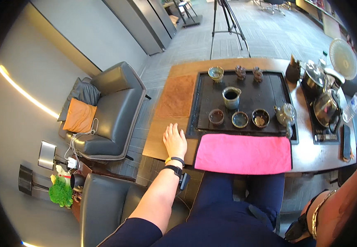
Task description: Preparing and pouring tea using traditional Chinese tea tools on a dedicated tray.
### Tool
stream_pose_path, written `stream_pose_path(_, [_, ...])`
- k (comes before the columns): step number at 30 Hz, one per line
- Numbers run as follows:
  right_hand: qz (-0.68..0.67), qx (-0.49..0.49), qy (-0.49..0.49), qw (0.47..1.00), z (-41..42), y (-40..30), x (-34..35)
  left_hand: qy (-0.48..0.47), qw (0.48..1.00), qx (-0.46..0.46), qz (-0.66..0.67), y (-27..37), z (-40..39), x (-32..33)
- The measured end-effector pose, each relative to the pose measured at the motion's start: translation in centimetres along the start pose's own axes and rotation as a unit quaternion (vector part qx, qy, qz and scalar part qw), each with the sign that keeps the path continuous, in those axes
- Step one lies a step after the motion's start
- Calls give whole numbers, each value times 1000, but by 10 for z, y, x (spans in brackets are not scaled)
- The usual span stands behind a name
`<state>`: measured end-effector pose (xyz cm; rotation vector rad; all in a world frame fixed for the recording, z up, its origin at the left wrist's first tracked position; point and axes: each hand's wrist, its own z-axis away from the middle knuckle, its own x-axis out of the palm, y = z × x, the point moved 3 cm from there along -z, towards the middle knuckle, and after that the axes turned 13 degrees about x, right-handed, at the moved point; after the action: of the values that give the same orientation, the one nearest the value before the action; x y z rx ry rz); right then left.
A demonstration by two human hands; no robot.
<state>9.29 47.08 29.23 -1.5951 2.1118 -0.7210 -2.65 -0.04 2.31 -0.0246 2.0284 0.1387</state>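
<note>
My left hand (pixel 174 140) lies palm down on the front left of the wooden tea table (pixel 153 145), fingers slightly apart, holding nothing. Right of it, a pink towel (pixel 243 154) drapes over the front edge. Behind the towel is a dark tea tray (pixel 206 92). It carries a spouted pitcher (pixel 231 100), three small cups in a row, such as the middle cup (pixel 240 119), a footed bowl (pixel 216 74) and a glazed teapot (pixel 285 115). Near the lens at the lower right is my right hand (pixel 346 200), dark and cut by the rim; its fingers cannot be made out.
A glass kettle (pixel 326 108) and a lidded pot (pixel 314 78) stand at the table's right, with a plastic bottle (pixel 353 106) and a black phone-like slab (pixel 346 142). Leather armchairs (pixel 110 111) are on the left. Past the far edge stands a tripod (pixel 227 31).
</note>
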Motion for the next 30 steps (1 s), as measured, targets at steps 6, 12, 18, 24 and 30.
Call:
stream_pose_path(6, [-24, -32, -2, 999, -17, -6, 15, 31, 999, -5, -7, -5, -5, -11])
stream_pose_path(12, [81, -67, 14, 994, -27, -35, 61, 11, 1000, -9, -11, 0, -9, 0])
stream_pose_path(18, [247, 145, -32, 958, 34, 100, 65, -2, 999, -32, -3, 0, 3, -9])
stream_pose_path(24, [291, 360, 51, 885, 127, 200, -7, 14, 999, -7, -31, 0, 0, 1])
stream_pose_path(30, [401, 314, 19, 860, 119, 239, 3, 19, 999, -19, -38, -15, -3, -2])
